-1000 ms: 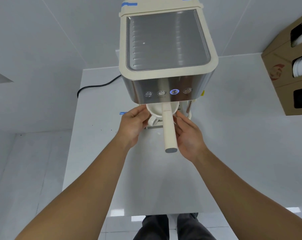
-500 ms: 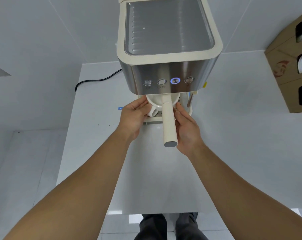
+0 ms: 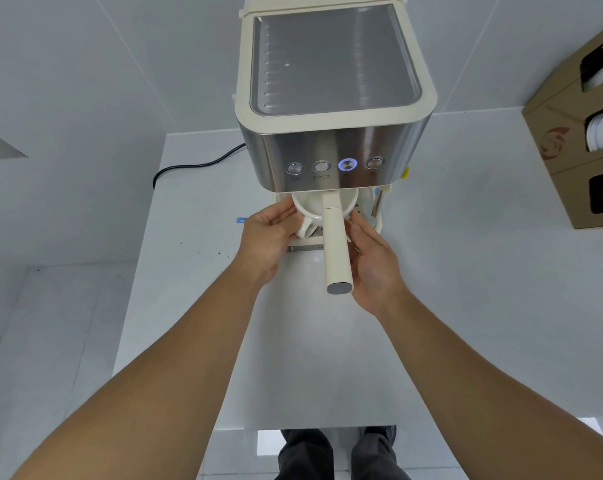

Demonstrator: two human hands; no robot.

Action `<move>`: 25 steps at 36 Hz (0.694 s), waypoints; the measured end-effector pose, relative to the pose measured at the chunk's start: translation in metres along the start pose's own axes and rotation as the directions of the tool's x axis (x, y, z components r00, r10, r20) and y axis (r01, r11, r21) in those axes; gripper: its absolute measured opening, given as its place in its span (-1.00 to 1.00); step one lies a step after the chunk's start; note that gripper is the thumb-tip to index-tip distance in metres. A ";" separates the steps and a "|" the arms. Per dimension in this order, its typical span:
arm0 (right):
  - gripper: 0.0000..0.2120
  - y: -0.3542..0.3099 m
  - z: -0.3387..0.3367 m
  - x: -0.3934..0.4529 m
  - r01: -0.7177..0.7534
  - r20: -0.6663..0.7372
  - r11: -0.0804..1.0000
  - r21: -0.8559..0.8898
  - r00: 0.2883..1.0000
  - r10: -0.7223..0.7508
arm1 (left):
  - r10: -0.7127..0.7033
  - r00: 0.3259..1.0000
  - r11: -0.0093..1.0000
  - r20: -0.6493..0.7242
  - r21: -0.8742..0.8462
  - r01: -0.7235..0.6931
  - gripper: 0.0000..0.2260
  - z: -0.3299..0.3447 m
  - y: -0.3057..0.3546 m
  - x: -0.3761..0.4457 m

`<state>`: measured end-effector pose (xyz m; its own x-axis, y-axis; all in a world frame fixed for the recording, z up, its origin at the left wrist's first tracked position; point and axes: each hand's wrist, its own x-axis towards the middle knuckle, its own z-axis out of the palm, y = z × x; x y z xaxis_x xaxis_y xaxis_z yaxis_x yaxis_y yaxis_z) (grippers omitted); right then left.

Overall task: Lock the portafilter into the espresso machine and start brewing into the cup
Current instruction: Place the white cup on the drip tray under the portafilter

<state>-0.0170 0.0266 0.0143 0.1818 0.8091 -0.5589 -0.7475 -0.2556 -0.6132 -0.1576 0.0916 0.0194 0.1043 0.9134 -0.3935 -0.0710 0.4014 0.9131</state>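
Note:
A cream and steel espresso machine (image 3: 334,147) stands at the back of the white table (image 3: 466,271). Its third button (image 3: 347,164) glows blue. The portafilter sits under the machine's front, and its cream handle (image 3: 336,251) points straight toward me. Below it a white cup (image 3: 310,211) rests on the drip tray (image 3: 303,247). My left hand (image 3: 265,240) holds the cup's left side near its ear. My right hand (image 3: 372,268) reaches under the handle, its fingertips on the cup's right side.
A steam wand (image 3: 376,206) hangs at the machine's right front. A black power cord (image 3: 189,166) runs off to the left. A cardboard box (image 3: 570,140) with cut-out openings stands at the right edge. Blue tape (image 3: 241,220) marks the table left of the tray.
Both hands stay on the cup with only small finger shifts. My head has moved a little, so the machine sits slightly differently in view.

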 end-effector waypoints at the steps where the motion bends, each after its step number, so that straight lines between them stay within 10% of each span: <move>1: -0.65 0.000 0.000 0.000 0.000 -0.001 1.000 -0.003 1.000 0.000 | -0.001 1.000 1.000 0.001 0.005 0.001 -0.76 0.000 0.000 0.000; 25: -0.86 -0.051 -0.015 -0.058 0.123 -0.036 0.922 -0.366 0.989 -0.146 | 0.025 0.996 0.985 -0.084 0.173 -0.010 -0.80 -0.036 0.037 -0.060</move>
<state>0.0203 -0.0150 0.0695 0.3118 0.8182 -0.4830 -0.4330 -0.3301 -0.8388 -0.2017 0.0542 0.0724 0.0192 0.9257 -0.3778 0.1010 0.3742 0.9218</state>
